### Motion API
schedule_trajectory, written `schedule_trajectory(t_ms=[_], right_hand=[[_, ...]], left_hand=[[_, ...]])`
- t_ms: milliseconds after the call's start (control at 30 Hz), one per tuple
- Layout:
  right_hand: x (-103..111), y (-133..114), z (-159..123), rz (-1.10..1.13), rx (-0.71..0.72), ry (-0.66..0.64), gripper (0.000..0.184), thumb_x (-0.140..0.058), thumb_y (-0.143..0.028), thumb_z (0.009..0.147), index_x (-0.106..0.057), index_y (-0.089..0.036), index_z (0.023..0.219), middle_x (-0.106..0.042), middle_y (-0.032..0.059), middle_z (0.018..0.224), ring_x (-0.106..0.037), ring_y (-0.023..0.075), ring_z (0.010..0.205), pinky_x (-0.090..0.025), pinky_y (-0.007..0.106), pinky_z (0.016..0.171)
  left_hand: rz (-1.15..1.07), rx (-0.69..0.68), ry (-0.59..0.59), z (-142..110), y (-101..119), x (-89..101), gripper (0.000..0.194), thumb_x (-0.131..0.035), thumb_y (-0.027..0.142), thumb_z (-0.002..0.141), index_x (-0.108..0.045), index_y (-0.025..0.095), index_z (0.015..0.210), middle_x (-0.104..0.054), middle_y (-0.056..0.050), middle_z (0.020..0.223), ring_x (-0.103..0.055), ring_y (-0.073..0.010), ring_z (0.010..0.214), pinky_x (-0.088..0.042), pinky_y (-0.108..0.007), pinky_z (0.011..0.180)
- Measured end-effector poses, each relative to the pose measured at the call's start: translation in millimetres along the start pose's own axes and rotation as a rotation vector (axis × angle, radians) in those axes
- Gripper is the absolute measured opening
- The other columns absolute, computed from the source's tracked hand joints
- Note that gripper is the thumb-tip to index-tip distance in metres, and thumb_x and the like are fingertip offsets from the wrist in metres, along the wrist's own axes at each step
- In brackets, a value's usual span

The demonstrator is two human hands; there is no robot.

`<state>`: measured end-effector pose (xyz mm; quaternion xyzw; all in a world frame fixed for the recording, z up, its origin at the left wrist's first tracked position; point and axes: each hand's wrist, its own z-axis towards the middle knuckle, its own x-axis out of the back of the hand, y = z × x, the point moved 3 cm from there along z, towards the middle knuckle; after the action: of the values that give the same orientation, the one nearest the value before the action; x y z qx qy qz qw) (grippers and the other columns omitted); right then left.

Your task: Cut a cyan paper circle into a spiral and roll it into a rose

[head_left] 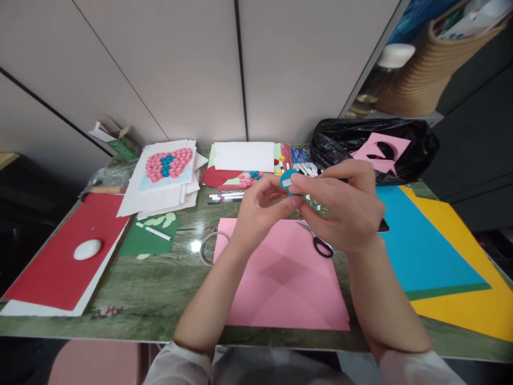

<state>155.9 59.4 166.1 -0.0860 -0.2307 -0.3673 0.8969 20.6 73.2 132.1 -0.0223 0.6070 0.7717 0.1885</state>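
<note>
Both hands are raised together over the pink paper sheet (280, 278) on the green table. My right hand (340, 206) pinches a small blue paper disc (286, 179) with a white strip on it, between thumb and fingers. My left hand (260, 211) is curled with its fingertips meeting the same disc from below. Black-handled scissors (320, 243) lie on the pink sheet just under my right hand. The lower part of the disc is hidden by my fingers.
A red sheet (60, 267) carrying a white oval object (87, 249) lies left; a green sheet (150, 238) beside it. A heart collage card (166, 166), pens (226, 197), a tape ring (206, 248), blue (420, 240) and yellow (473, 289) sheets, and a black bag (340, 141) surround the hands.
</note>
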Motion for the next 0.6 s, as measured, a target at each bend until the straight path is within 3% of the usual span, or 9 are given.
schedule_trajectory(t_ms=[267,600], right_hand=[[1.1,-0.7,-0.3,-0.045,-0.045,-0.034,0.042,-0.061,-0.014,0.079,-0.055,-0.037,0.113,-0.07,-0.0059,0.076,-0.06,0.0184,0.078,-0.05,0.034,0.068],[2.3,-0.6,2.1,-0.025,-0.036,0.021,0.043,-0.063,-0.011,0.077,-0.057,-0.035,0.112,-0.072,-0.0073,0.076,-0.06,0.0176,0.078,-0.049,0.032,0.065]], left_hand=[[0.04,0.04,0.004,-1.5,0.8,0.3,0.011,-0.069,0.029,0.076,-0.067,0.02,0.08,-0.061,-0.002,0.081,-0.055,-0.0147,0.082,-0.046,-0.031,0.078],[-0.01,0.036,-0.019,-0.7,4.2,-3.1,0.01,-0.069,0.027,0.075,-0.063,0.019,0.076,-0.057,-0.001,0.078,-0.054,-0.0129,0.076,-0.044,-0.027,0.068]])
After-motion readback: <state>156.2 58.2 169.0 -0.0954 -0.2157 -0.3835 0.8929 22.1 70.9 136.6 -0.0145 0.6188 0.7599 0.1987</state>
